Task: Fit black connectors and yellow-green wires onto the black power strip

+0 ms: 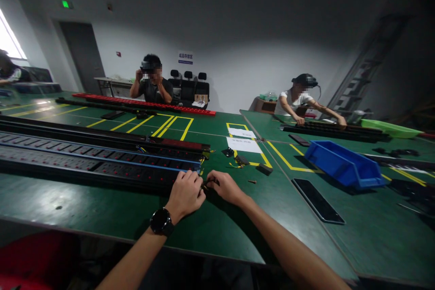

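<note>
My left hand (pixel 185 195), with a black watch on its wrist, rests closed at the right end of a long black power strip (pixel 88 167) that lies across the green table (pixel 102 213). My right hand (pixel 226 187) meets it from the right, fingers pinched on a small dark part (pixel 205 185) at the strip's end. Which hand bears the part is hard to tell. Yellow and blue wires (pixel 203 159) stick out near that end.
More long black strips (pixel 84 138) lie behind. A blue bin (pixel 343 164), a flat black plate (pixel 317 200), white papers (pixel 244 144), a loose screw (pixel 252 181) and small parts sit to the right. Two other people work at the far tables.
</note>
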The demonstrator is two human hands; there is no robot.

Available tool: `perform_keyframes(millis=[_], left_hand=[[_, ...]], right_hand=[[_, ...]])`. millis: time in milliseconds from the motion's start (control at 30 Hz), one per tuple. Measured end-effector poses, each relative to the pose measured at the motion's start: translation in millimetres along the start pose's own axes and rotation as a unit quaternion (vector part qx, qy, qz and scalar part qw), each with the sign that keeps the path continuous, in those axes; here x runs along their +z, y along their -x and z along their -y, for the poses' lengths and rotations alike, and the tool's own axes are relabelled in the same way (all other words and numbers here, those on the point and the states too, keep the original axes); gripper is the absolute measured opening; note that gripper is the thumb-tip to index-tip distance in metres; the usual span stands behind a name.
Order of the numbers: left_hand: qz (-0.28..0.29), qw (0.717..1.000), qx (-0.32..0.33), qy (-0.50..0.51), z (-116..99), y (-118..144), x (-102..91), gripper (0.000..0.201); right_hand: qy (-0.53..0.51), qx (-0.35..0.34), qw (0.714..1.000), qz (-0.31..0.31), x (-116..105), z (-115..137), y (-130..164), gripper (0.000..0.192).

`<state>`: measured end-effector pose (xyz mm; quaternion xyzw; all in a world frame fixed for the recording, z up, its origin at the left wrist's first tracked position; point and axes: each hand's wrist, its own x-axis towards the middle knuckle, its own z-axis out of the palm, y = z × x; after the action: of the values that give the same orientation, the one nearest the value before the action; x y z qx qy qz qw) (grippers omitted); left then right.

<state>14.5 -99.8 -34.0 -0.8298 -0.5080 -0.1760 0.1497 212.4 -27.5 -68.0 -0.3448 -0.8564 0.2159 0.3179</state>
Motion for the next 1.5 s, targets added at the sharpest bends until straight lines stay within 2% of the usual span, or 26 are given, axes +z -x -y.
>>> perform_keyframes(millis=[600,1367,1500], left_hand=[[-0.012,0.999,-0.020,-0.022,-3.3,0.5,-2.6,0.014],[-0.017,1.000,-0.013,-0.018,-1.5,0.6,-1.7,0.014],[-0.018,1.000,-0.014,-0.019,-1.8,0.6,-1.6,0.014]], right_hand=[[0.014,-0.014,1.000,0.015,-3.1,1.3,2.2,0.019],[0.015,-0.016,1.000,0.015,-4.6,3.2,2.2,0.023],[0.030,-0.018,0.999,0.031,-7.1,5.4,2.5,0.021]])
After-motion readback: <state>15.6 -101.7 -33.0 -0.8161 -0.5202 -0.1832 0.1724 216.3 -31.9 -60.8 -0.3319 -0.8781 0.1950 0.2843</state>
